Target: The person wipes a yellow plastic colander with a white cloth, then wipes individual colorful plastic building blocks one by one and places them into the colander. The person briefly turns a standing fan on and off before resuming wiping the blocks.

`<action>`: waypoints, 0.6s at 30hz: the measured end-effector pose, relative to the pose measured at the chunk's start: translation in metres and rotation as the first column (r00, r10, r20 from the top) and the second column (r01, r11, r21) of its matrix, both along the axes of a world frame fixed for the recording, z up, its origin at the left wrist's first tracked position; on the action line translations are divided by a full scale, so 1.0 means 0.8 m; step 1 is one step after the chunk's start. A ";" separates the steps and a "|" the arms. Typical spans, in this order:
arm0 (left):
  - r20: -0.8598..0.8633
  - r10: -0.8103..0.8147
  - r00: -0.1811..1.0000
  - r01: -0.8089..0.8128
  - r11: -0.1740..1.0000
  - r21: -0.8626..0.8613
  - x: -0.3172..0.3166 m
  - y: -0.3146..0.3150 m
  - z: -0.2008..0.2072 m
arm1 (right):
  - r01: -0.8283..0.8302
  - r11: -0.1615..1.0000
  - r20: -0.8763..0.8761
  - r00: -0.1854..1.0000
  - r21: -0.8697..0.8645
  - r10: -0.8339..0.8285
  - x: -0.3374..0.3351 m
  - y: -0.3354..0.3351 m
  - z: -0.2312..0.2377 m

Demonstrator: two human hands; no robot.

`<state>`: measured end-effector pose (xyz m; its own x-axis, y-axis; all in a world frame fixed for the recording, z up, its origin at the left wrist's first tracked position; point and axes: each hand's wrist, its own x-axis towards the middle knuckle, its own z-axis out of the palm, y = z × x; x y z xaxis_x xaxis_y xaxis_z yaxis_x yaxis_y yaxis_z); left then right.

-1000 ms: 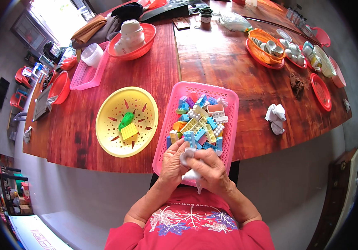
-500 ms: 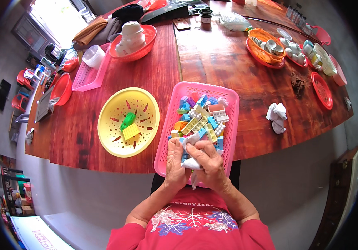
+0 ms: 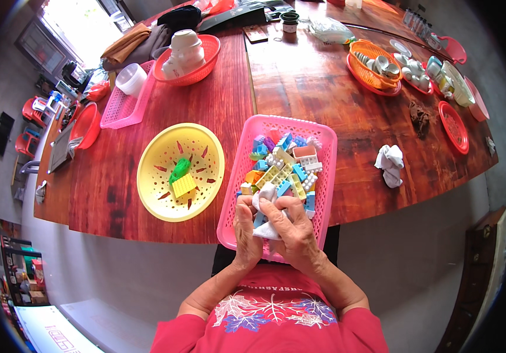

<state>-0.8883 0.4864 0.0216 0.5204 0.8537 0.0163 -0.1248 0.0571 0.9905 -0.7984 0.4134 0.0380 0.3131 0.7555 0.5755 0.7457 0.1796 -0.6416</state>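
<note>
Over the near end of a pink plastic basket (image 3: 332, 176), my two hands are close together. A white cloth (image 3: 266, 230) is bunched between them, with my right hand (image 3: 294, 226) closed on it. My left hand (image 3: 247, 230) is curled round a blue toy brick (image 3: 259, 220), mostly covered by the cloth and fingers. Building bricks in several colours fill the basket, among them a pale yellow brick (image 3: 279, 175) and a brown-and-white one (image 3: 306, 154). To the left, a yellow colander (image 3: 147, 176) contains a green toy piece (image 3: 180, 170) and a yellow brick (image 3: 184, 186).
A crumpled white cloth (image 3: 390, 165) lies on the wooden table (image 3: 347, 117) to the right. Farther right are an orange basket of cups (image 3: 376, 63) and a red tray (image 3: 454, 128). Back left stand a red basket of white bowls (image 3: 206, 62) and a pink tray (image 3: 124, 112).
My right hand's fingers have loosened and spread a little over the cloth. The hands stay over the basket's near end; the colander and its contents look unchanged.
</note>
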 end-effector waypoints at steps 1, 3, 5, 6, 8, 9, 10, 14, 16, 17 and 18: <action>-0.014 0.005 1.000 -0.005 1.000 0.027 -0.002 0.001 -0.001 | -0.015 1.000 0.007 1.000 -0.013 0.016 -0.002 -0.001 0.001; -0.045 0.015 0.999 -0.011 0.997 0.076 -0.006 0.005 -0.006 | -0.045 0.998 0.015 0.999 -0.045 0.045 -0.010 -0.005 0.000; 0.003 -0.014 1.000 0.014 0.999 0.042 -0.006 0.009 -0.002 | -0.092 0.996 0.015 0.996 -0.017 0.092 -0.015 -0.007 -0.011; 0.062 -0.024 0.998 0.030 0.996 -0.085 -0.006 0.011 -0.004 | -0.137 0.991 -0.006 0.991 -0.008 0.137 -0.015 -0.008 -0.013; 0.123 -0.048 0.991 0.073 0.975 -0.210 -0.008 0.014 -0.014 | -0.221 0.975 -0.047 0.974 0.009 0.221 -0.011 -0.014 -0.009; 0.125 -0.066 0.990 0.092 0.973 -0.211 -0.009 0.014 -0.015 | -0.291 0.956 -0.138 0.946 0.028 0.292 -0.005 -0.017 -0.007; 0.142 -0.113 0.983 0.144 0.964 -0.224 -0.011 0.010 -0.012 | -0.357 0.933 -0.226 0.905 0.054 0.359 0.002 -0.021 -0.005; 0.367 -0.248 0.896 0.326 0.931 -0.166 -0.016 0.017 -0.011 | -0.169 0.971 -0.495 0.837 0.170 0.233 0.024 -0.040 0.021; 0.316 -0.345 0.884 0.362 0.932 0.004 -0.016 0.017 -0.009 | 0.044 0.979 -0.377 0.926 0.200 0.035 0.033 -0.033 0.024; 0.286 -0.361 0.888 0.354 0.932 0.075 -0.015 0.014 -0.005 | 0.018 0.985 -0.385 0.922 0.171 0.050 0.031 -0.031 0.025; 0.262 -0.361 0.895 0.331 0.931 0.153 -0.015 0.012 -0.007 | -0.042 0.988 -0.289 0.954 0.149 0.084 0.030 -0.027 0.022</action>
